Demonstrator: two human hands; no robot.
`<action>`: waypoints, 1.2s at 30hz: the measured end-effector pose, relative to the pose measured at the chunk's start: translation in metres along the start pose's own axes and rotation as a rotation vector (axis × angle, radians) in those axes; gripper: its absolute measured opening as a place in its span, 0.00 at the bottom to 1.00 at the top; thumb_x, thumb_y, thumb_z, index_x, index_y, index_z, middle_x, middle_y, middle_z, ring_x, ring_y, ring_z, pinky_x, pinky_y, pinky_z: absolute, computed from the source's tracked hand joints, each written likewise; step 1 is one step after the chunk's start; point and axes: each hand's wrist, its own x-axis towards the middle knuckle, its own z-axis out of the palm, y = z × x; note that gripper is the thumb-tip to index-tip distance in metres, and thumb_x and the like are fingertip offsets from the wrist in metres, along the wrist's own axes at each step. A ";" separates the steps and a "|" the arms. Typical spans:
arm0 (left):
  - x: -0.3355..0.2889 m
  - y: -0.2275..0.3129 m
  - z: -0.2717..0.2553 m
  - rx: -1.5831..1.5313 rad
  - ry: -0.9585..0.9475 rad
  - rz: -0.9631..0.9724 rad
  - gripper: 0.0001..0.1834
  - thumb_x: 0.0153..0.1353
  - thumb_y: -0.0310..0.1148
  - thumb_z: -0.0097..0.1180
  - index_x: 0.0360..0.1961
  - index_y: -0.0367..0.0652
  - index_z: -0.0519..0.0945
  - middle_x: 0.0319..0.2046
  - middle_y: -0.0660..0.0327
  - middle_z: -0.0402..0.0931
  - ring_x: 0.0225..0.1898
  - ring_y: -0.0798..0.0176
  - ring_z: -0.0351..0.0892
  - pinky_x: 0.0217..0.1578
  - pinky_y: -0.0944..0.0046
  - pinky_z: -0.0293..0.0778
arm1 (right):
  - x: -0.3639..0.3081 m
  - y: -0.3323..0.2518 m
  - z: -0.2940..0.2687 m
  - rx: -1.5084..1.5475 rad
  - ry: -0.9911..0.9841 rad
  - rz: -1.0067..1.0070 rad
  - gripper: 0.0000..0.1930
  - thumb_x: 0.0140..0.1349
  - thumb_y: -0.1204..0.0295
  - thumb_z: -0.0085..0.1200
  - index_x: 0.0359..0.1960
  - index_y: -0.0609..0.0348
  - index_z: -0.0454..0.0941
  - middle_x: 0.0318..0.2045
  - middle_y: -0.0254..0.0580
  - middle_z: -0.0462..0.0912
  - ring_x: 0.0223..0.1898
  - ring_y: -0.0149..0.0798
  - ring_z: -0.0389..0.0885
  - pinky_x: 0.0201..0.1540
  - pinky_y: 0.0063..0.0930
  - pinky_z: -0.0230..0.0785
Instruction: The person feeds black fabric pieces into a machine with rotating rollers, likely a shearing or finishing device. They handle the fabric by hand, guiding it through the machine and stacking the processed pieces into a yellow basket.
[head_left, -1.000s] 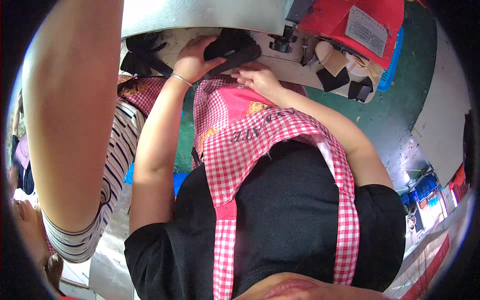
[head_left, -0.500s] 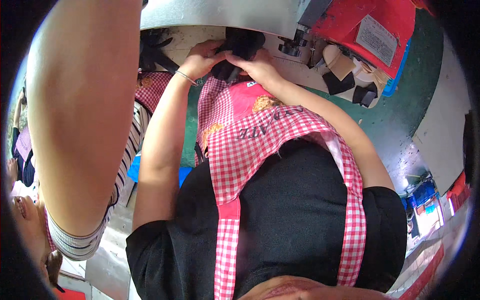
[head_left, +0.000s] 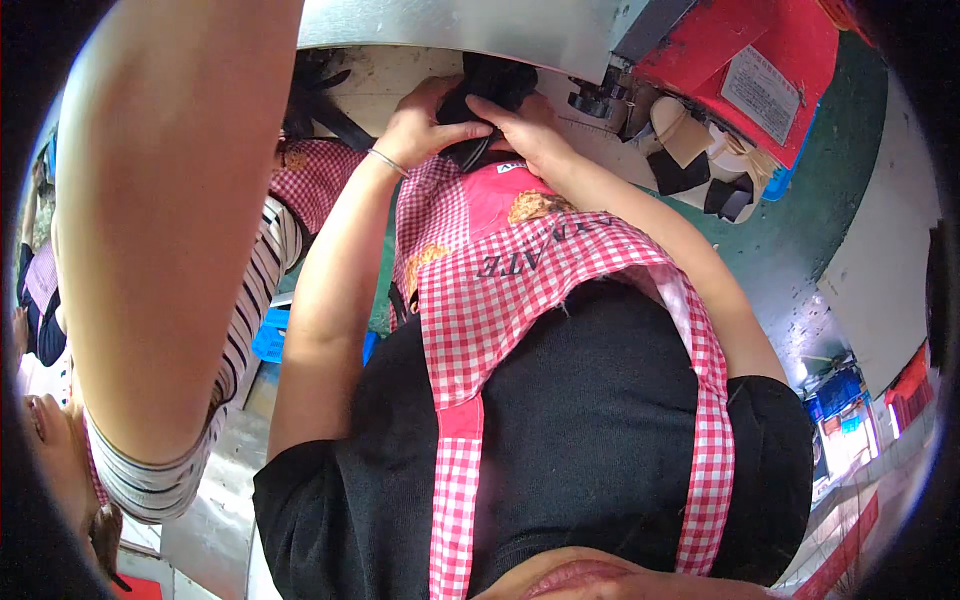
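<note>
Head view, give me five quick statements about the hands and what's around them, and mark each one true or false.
1. The left hand and the right hand are both on the same black piece. True.
2. A thin bracelet circles the right wrist. False: it is on the left wrist.
3. The checked apron is worn over a black top. True.
4. The red panel is to the left of the hands. False: it is to their right.
5. The blue bin has replaced the pale pieces beside the red panel. False: the pale pieces lie there, next to black scraps.
</note>
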 end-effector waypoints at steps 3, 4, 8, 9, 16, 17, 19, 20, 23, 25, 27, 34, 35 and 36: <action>-0.002 0.004 0.003 0.005 0.013 -0.020 0.44 0.55 0.40 0.78 0.68 0.30 0.70 0.62 0.47 0.76 0.63 0.55 0.75 0.65 0.58 0.70 | -0.006 0.002 -0.006 0.114 -0.043 -0.024 0.28 0.59 0.55 0.71 0.55 0.62 0.82 0.46 0.43 0.88 0.41 0.40 0.88 0.37 0.34 0.83; -0.003 0.004 0.004 -0.009 0.018 -0.014 0.45 0.55 0.41 0.78 0.68 0.29 0.70 0.62 0.46 0.76 0.63 0.55 0.75 0.66 0.58 0.69 | -0.009 0.001 -0.008 0.121 -0.066 -0.012 0.27 0.60 0.57 0.71 0.56 0.62 0.81 0.47 0.42 0.87 0.42 0.39 0.87 0.39 0.34 0.83; -0.005 0.002 0.007 -0.173 -0.002 -0.041 0.44 0.57 0.38 0.76 0.68 0.28 0.69 0.62 0.46 0.76 0.62 0.57 0.75 0.65 0.59 0.71 | -0.024 -0.009 -0.016 0.150 -0.133 0.022 0.26 0.63 0.60 0.69 0.59 0.60 0.78 0.51 0.41 0.85 0.47 0.39 0.85 0.46 0.39 0.81; -0.004 0.002 0.008 -0.240 -0.014 -0.063 0.43 0.58 0.37 0.76 0.68 0.28 0.69 0.62 0.47 0.76 0.62 0.57 0.76 0.64 0.60 0.71 | -0.026 -0.010 -0.018 0.158 -0.141 0.025 0.26 0.64 0.61 0.68 0.60 0.59 0.77 0.52 0.41 0.85 0.48 0.39 0.85 0.47 0.40 0.80; -0.006 0.017 0.006 -0.379 0.000 -0.119 0.39 0.59 0.34 0.75 0.67 0.27 0.71 0.60 0.48 0.77 0.60 0.59 0.77 0.62 0.62 0.73 | -0.013 0.018 -0.035 0.264 -0.212 0.059 0.26 0.66 0.61 0.67 0.62 0.56 0.75 0.55 0.40 0.83 0.52 0.39 0.83 0.54 0.45 0.77; -0.005 0.018 0.004 -0.384 -0.011 -0.146 0.39 0.60 0.34 0.75 0.67 0.27 0.70 0.60 0.48 0.78 0.60 0.59 0.77 0.62 0.62 0.73 | -0.014 0.018 -0.035 0.274 -0.210 0.066 0.25 0.66 0.62 0.67 0.62 0.55 0.76 0.55 0.40 0.84 0.52 0.39 0.83 0.54 0.45 0.77; -0.005 0.021 0.002 -0.394 -0.037 -0.201 0.39 0.60 0.34 0.74 0.67 0.28 0.70 0.60 0.48 0.78 0.59 0.60 0.77 0.62 0.61 0.73 | -0.016 0.013 -0.033 0.259 -0.198 0.077 0.24 0.66 0.62 0.66 0.61 0.55 0.77 0.53 0.39 0.85 0.52 0.39 0.84 0.53 0.44 0.78; -0.004 0.015 0.006 -0.403 -0.026 -0.176 0.39 0.59 0.35 0.75 0.67 0.28 0.71 0.60 0.49 0.78 0.59 0.60 0.77 0.62 0.61 0.74 | -0.016 0.009 -0.031 0.233 -0.186 0.081 0.23 0.66 0.62 0.66 0.60 0.54 0.78 0.53 0.39 0.85 0.52 0.38 0.84 0.53 0.44 0.78; -0.002 0.001 0.016 -0.348 -0.004 -0.112 0.39 0.58 0.35 0.75 0.67 0.29 0.71 0.59 0.49 0.78 0.59 0.59 0.78 0.62 0.61 0.74 | -0.024 -0.007 -0.022 0.217 -0.133 0.043 0.22 0.65 0.65 0.68 0.58 0.57 0.79 0.51 0.40 0.86 0.47 0.38 0.86 0.47 0.39 0.83; 0.001 0.003 0.012 -0.190 -0.014 -0.075 0.40 0.58 0.35 0.76 0.66 0.28 0.71 0.59 0.49 0.78 0.59 0.58 0.78 0.62 0.61 0.73 | -0.024 -0.007 -0.022 0.220 -0.122 0.025 0.22 0.64 0.67 0.69 0.57 0.58 0.79 0.50 0.40 0.87 0.46 0.37 0.87 0.44 0.36 0.84; 0.001 0.008 0.010 -0.169 -0.010 -0.081 0.40 0.57 0.35 0.76 0.66 0.28 0.71 0.60 0.49 0.78 0.59 0.58 0.78 0.62 0.60 0.73 | -0.020 -0.004 -0.025 0.206 -0.149 0.034 0.22 0.64 0.66 0.69 0.57 0.58 0.79 0.50 0.39 0.87 0.46 0.36 0.87 0.44 0.35 0.84; 0.002 0.021 0.005 -0.307 -0.053 -0.117 0.39 0.58 0.34 0.75 0.66 0.28 0.71 0.60 0.48 0.78 0.59 0.58 0.77 0.62 0.61 0.73 | -0.022 0.006 -0.032 0.218 -0.124 0.014 0.21 0.66 0.67 0.67 0.58 0.57 0.79 0.50 0.40 0.86 0.48 0.37 0.86 0.44 0.35 0.84; 0.003 0.017 0.005 -0.332 -0.062 -0.119 0.39 0.59 0.34 0.75 0.67 0.28 0.71 0.60 0.49 0.78 0.59 0.59 0.77 0.62 0.61 0.73 | -0.020 0.010 -0.035 0.207 -0.132 0.009 0.21 0.66 0.66 0.66 0.58 0.58 0.78 0.50 0.42 0.86 0.48 0.38 0.86 0.43 0.36 0.84; 0.004 0.013 0.006 -0.357 -0.069 -0.122 0.39 0.59 0.34 0.75 0.67 0.28 0.71 0.60 0.49 0.78 0.59 0.59 0.77 0.62 0.62 0.73 | -0.020 0.009 -0.035 0.196 -0.142 0.004 0.21 0.67 0.66 0.65 0.59 0.59 0.78 0.51 0.44 0.86 0.47 0.39 0.86 0.43 0.36 0.84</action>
